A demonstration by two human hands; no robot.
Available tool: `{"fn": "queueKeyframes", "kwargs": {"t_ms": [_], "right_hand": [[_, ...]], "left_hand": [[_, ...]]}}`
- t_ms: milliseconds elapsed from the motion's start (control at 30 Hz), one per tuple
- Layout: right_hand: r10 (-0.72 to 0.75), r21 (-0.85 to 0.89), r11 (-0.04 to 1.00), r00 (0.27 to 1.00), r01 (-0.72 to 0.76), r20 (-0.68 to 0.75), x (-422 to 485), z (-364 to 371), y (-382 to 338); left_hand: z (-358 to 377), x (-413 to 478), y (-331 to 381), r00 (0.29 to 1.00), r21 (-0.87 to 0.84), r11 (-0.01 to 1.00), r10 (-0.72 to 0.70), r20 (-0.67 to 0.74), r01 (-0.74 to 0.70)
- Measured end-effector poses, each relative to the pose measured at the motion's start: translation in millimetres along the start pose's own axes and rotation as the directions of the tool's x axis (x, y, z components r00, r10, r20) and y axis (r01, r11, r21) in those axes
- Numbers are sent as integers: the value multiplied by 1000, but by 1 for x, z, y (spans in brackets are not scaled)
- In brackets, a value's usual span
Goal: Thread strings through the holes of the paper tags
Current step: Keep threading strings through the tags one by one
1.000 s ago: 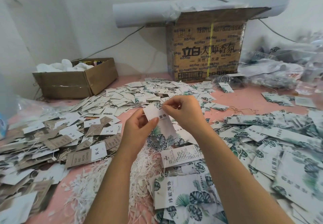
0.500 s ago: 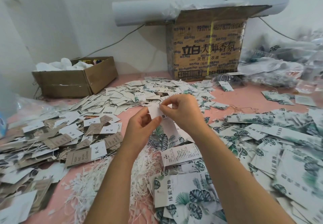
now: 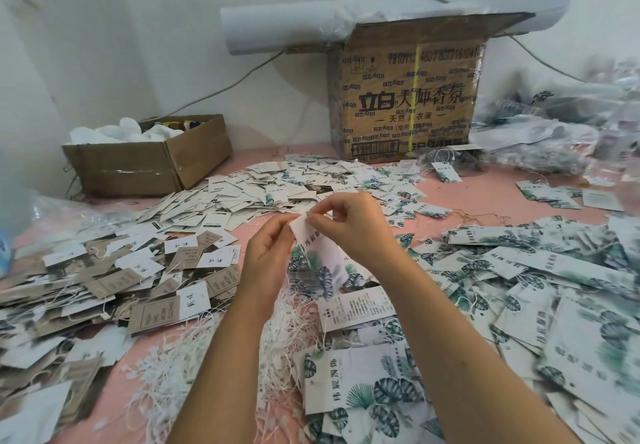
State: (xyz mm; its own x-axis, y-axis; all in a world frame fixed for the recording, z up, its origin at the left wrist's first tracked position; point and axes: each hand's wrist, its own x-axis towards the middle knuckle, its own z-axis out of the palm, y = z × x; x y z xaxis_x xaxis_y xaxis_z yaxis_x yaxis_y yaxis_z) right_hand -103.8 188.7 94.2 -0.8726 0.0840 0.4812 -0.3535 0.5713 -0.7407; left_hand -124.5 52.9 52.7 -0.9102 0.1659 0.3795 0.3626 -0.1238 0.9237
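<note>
Paper tag (image 3: 313, 256), white with a green leaf print, held up over the middle of the pink table (image 3: 460, 201), above the loose heap of white strings (image 3: 214, 367). Left hand (image 3: 268, 258) closed on the tag's left edge, thumb on the near face. Right hand (image 3: 349, 225) pinched shut at the tag's top corner, where the hole would be; the hole and any string between the fingertips are too small to make out.

Compared with a second ago the tag has turned: then a smaller white tag with a barcode faced the person, now the leaf-print face with lettering shows, and the pinch sits tighter on the top. Reads as the string end being fed or drawn through, so this tag looks close to done.

Piles of tags (image 3: 540, 270) lie either side, some on the right with strings already in. Cardboard box (image 3: 408, 97) at the back wall.
</note>
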Motion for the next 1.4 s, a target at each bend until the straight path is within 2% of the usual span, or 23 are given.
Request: {"fn": "queueKeyframes", "kwargs": {"t_ms": [200, 400, 500, 767, 867, 1100, 1233, 1400], "right_hand": [[-4, -13, 1000, 997, 5, 71, -1, 3, 0], [7, 65, 998, 996, -13, 83, -1, 4, 0], [2, 123, 992, 996, -13, 90, -1, 4, -1], [-8, 144, 990, 997, -4, 80, -1, 7, 0], [31, 139, 989, 992, -48, 121, 0, 8, 2], [182, 118, 973, 976, -196, 119, 3, 4, 11], [288, 145, 945, 957, -292, 43, 4, -9, 22], [410, 260, 889, 908, -377, -85, 3, -31, 36]], "left_hand": [[-3, 1, -3, 1000, -82, 996, 18, -2, -18], [0, 0, -2, 997, -151, 986, -70, 35, 74], [0, 0, -2, 995, -148, 985, -88, 36, 93], [-1, 2, 1, 995, -75, 992, -94, 38, 97], [2, 4, 2, 994, -26, 994, -111, -6, 111], [-13, 13, -2, 936, 58, 951, -286, -207, 304], [-24, 15, -5, 933, 135, 936, -293, -208, 324], [-24, 12, -6, 930, 211, 911, -320, -179, 354]]}}
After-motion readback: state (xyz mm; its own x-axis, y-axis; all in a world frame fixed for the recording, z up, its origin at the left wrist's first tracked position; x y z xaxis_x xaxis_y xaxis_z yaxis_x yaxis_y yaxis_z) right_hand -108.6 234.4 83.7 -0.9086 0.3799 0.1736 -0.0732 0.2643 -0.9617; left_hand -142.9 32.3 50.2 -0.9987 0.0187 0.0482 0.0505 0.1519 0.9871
